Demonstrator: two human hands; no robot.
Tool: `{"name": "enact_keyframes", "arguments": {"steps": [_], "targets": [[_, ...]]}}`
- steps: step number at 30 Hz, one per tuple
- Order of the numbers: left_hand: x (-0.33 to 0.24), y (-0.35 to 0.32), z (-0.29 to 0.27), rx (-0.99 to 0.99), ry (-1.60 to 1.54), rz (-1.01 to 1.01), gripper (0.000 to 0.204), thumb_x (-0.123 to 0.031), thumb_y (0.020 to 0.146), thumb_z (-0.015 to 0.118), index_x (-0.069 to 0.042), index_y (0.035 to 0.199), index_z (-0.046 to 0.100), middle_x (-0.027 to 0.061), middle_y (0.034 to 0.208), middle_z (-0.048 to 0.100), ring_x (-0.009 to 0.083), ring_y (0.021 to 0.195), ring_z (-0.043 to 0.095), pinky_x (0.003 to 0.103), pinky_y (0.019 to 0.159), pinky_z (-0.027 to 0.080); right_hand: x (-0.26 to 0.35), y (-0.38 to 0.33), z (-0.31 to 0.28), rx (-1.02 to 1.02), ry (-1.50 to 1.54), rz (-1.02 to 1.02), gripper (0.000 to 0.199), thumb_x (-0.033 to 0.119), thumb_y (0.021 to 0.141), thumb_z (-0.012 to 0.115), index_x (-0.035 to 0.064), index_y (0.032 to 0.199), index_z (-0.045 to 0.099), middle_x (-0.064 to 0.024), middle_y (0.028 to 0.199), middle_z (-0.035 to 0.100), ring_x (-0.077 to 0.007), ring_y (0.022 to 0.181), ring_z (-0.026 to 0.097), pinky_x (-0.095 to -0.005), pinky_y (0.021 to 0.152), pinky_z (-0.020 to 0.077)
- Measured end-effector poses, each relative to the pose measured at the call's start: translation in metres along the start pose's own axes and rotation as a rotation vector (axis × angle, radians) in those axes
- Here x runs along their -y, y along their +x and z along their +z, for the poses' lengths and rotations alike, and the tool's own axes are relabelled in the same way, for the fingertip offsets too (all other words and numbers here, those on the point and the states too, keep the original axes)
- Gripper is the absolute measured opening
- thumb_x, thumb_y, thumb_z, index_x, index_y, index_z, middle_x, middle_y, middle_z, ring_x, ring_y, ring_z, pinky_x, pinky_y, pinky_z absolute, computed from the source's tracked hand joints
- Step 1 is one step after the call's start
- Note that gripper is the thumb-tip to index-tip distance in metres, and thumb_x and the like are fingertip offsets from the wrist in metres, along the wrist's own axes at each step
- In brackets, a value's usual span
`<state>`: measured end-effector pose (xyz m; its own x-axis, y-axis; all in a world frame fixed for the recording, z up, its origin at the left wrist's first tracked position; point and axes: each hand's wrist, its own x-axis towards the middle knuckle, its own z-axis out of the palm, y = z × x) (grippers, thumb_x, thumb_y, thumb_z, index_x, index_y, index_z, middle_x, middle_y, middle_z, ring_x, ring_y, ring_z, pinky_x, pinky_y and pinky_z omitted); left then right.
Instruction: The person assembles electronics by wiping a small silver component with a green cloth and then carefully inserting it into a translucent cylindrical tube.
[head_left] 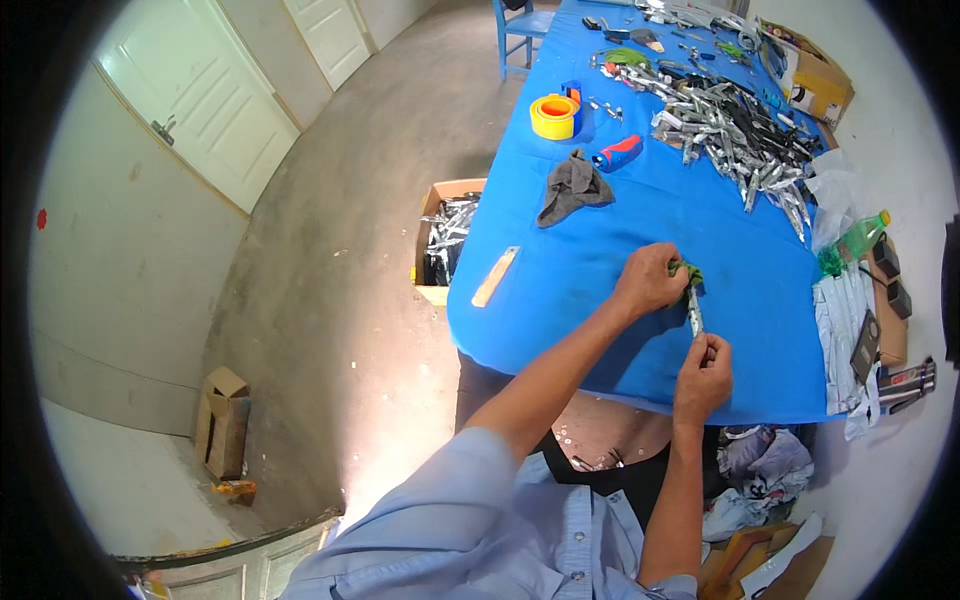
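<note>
Centrally, near the front edge of the blue-covered table (600, 270), both hands meet on one slim metal tool (694, 318); the right hand (703, 372) is closed round the tool's lower end, fingers curled tight, thumb uppermost; the left hand (650, 280) is closed on a green cloth (688, 272) pressed against the tool's upper end; the tool runs nearly upright between the two fists, just above the table surface, and whether it touches the cover cannot be told.

Left of the hands, toward the table's left edge, lies a pale wooden strip (496, 276); farther back sits a crumpled grey rag (572, 188); just beside it a red-and-blue cylindrical object (618, 153); behind that, near the left edge, a yellow roll of tape (555, 116).

Along the right half of the table a large heap of similar metal tools (735, 135) stretches toward the far end; at the far right corner stands an open cardboard box (818, 80); at the right edge a green plastic bottle (862, 238) lies tilted beside clear plastic bags (832, 205).

On the floor against the table's left side stands a cardboard carton (445, 240) filled with metal pieces; a blue chair (522, 28) stands at the far left corner.
</note>
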<state>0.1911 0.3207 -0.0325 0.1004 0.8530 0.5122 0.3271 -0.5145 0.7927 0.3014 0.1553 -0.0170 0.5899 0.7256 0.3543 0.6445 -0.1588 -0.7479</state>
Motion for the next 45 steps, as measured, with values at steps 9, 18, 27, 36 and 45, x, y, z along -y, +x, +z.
{"name": "enact_keyframes", "arguments": {"steps": [9, 18, 27, 36, 45], "targets": [[-0.012, 0.004, -0.008, 0.153, 0.072, -0.11, 0.027, -0.028, 0.088, 0.074, -0.003, 0.098, 0.077, 0.0203, 0.094, 0.076, 0.0388, 0.084, 0.073, 0.047, 0.075, 0.058, -0.004, 0.006, -0.01, 0.064, -0.138, -0.175, 0.029, 0.024, 0.094, 0.079, 0.0109, 0.12, 0.075, -0.0093, 0.092, 0.074, -0.0293, 0.079, 0.072, -0.0439, 0.069, 0.0554], [-0.029, 0.01, -0.033, 0.184, -0.079, -0.229, 0.026, -0.024, 0.094, 0.076, 0.001, 0.1, 0.076, 0.0062, 0.081, 0.073, 0.0119, 0.074, 0.065, 0.032, 0.067, 0.054, 0.014, 0.008, -0.028, 0.137, 0.032, 0.046, 0.026, 0.027, 0.1, 0.068, 0.006, 0.114, 0.077, -0.0202, 0.094, 0.076, -0.0435, 0.087, 0.073, -0.0518, 0.076, 0.0561], [-0.129, -0.111, -0.048, 0.391, -0.055, -0.083, 0.02, -0.014, 0.094, 0.08, 0.003, 0.102, 0.074, 0.0092, 0.081, 0.072, 0.0142, 0.072, 0.067, 0.032, 0.065, 0.053, -0.001, -0.055, -0.066, 0.107, 0.344, 0.257, 0.027, 0.022, 0.104, 0.063, 0.0039, 0.119, 0.075, -0.0258, 0.092, 0.074, -0.0459, 0.085, 0.073, -0.0484, 0.073, 0.0563], [-0.132, -0.129, -0.035, 0.449, 0.075, 0.075, 0.016, -0.009, 0.092, 0.081, 0.0, 0.103, 0.073, 0.0154, 0.089, 0.071, 0.0284, 0.076, 0.07, 0.039, 0.066, 0.053, -0.008, -0.082, -0.073, 0.121, 0.537, 0.348, 0.022, 0.016, 0.105, 0.061, 0.0014, 0.117, 0.072, -0.0235, 0.085, 0.071, -0.0429, 0.079, 0.072, -0.0471, 0.068, 0.0545], [-0.117, -0.1, -0.022, 0.269, 0.184, 0.034, 0.019, -0.015, 0.097, 0.078, 0.002, 0.103, 0.073, 0.0153, 0.088, 0.074, 0.0233, 0.077, 0.069, 0.037, 0.07, 0.054, -0.003, -0.08, -0.071, 0.136, 0.634, 0.403, 0.024, 0.015, 0.104, 0.065, -0.0002, 0.122, 0.071, -0.0172, 0.075, 0.071, -0.0278, 0.068, 0.073, -0.04, 0.065, 0.0545]]}}
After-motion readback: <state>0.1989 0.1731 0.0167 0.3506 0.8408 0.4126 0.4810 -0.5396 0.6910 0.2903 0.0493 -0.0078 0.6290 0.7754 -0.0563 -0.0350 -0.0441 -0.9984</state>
